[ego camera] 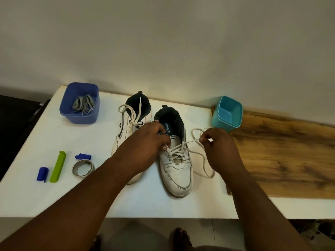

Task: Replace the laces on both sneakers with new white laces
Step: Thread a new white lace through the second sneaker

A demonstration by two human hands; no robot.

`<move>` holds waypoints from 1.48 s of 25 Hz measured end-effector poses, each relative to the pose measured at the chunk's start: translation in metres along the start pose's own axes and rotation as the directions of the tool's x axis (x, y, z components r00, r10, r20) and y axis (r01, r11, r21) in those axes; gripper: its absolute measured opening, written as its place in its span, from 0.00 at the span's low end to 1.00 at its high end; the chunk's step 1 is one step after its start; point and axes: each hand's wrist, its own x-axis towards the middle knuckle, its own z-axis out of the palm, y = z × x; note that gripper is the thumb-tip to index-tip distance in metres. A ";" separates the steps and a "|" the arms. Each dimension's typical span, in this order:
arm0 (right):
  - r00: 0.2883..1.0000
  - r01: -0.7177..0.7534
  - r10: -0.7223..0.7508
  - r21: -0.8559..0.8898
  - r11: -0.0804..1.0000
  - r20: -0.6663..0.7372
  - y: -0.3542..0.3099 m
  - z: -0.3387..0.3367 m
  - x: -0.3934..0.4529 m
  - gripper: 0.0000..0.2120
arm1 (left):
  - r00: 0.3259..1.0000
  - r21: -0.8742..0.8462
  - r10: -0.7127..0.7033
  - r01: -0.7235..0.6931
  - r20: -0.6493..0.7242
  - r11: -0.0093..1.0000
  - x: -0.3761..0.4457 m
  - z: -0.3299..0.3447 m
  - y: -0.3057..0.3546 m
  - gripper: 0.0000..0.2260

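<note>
- Pinching a strand of the white lace [194, 151] between thumb and fingertips, the right hand [220, 147] holds it out to the right of the right sneaker [176, 171]; the rest of that strand loops on the white table [36, 142] to the right of the shoe.
- The left hand [150, 140] curls over the upper eyelets of the same sneaker, fingertips pressed together at the lace where it meets the tongue; exactly which strand they hold is hidden under the knuckles.
- The left sneaker [126, 127] stands just beside it, heel toward the wall, already laced in white with a loose bow; the left forearm covers its toe.
- A blue tub [79, 115] at the far left holds a bundle of grey laces [84, 104].
- A teal tub [227, 113] stands at the far right, by the edge of a wooden board [282, 158].
- Near left lie a green clip [58, 166], a tape roll [83, 167] and two small blue pieces [42, 174], too small to identify.
- Bare toes show at the bottom edge, cut off.
</note>
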 end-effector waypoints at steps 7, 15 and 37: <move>0.956 0.003 -0.002 -0.002 1.000 0.292 -0.018 -0.008 -0.008 0.14 | 1.000 0.027 0.010 -0.009 -0.027 1.000 -0.002 0.000 -0.002 0.05; 0.756 -0.018 0.008 0.008 1.000 0.654 -0.025 -0.023 -0.014 0.12 | 0.999 0.060 -0.026 0.028 -0.031 0.998 -0.005 -0.007 0.001 0.07; 0.708 0.509 -0.700 0.618 0.600 0.097 -0.088 -0.019 -0.047 0.07 | 0.856 -0.946 -0.406 0.259 0.319 -0.197 0.006 -0.052 0.054 0.12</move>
